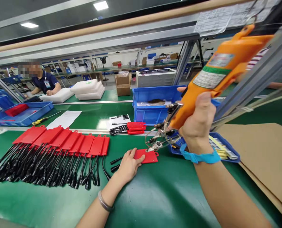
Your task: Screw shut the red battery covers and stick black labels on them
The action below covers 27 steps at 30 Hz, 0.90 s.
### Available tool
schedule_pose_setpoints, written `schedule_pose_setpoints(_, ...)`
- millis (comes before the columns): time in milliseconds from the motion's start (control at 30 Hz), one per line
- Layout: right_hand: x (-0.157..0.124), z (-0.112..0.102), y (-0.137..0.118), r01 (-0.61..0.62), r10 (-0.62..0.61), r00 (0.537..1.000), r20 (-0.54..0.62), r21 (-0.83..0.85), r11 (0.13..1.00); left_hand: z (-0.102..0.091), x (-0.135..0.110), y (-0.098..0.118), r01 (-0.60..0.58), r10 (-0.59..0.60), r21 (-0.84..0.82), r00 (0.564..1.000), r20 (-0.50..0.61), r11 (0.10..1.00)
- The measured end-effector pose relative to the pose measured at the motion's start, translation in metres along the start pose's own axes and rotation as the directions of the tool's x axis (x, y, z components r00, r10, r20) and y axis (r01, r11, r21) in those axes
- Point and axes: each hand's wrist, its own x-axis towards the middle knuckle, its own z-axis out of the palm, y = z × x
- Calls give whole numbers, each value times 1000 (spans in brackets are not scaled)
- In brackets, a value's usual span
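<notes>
My left hand (128,165) holds a flat red plastic case (149,157) down on the green table, thumb along its near side and fingers at its far side. Black cable ends (115,164) stick out to the left of that hand. My right hand (199,122) is wrapped round an orange power screwdriver (203,80), which is tilted. The metal tip (152,148) of the screwdriver reaches the far edge of the case; whether a screw is there cannot be made out.
Many red cases (62,139) with black cables lie in a row at left. A few more (136,128) are stacked behind the left hand. A blue bin (150,110), a blue tray (222,147), cardboard (261,152) and a yellow-handled screwdriver (40,120) lie around. A co-worker (46,83) sits across.
</notes>
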Motion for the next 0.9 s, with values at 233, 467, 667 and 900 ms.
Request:
schedule_pose_setpoints(233,-11,6,49,-129,126,988,92,29,991,3,1,-5,6,-6,-39,1000,-5,999)
schedule_pose_setpoints(467,-23,1,76,-192,189,976,105,19,981,4,3,-6,4,-4,-63,1000,14,998)
schedule_pose_setpoints(667,-27,7,79,-213,211,969,129,-3,977,3,5,-7,17,-14,-104,999,36,994)
schedule_pose_setpoints(900,-31,8,66,-172,169,979,118,15,985,3,3,-8,0,0,-85,1000,-8,996)
